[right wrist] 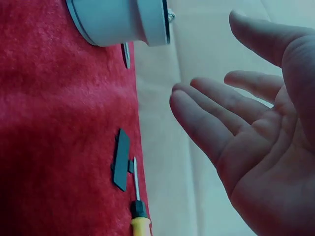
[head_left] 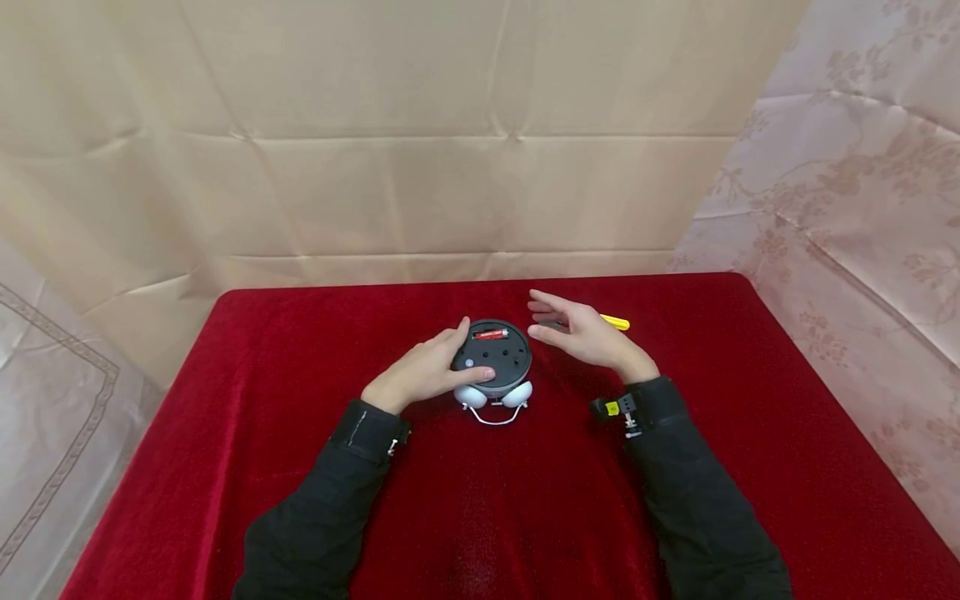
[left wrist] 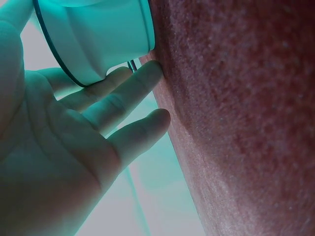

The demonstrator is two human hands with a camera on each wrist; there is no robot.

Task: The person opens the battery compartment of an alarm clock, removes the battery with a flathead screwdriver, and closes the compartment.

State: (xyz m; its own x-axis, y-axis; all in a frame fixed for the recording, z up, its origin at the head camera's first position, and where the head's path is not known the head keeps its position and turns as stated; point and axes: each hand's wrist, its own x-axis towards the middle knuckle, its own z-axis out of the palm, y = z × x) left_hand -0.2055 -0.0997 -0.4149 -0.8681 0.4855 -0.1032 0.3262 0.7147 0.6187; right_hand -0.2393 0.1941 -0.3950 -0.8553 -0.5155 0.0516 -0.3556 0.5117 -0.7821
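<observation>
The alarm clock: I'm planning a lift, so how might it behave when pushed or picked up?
The alarm clock will probably stay stiff, since its round body looks rigid. Lying back up, it seems unlikely to roll when pushed. Its red battery sits exposed, so it might drop out if the clock is turned over.

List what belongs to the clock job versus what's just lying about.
Job, likely:
alarm clock, held by the left hand
battery, in its open back
flat black piece, probably its cover
screwdriver beside that piece, probably the tool

Just there:
red cloth underneath
beige curtain behind
</observation>
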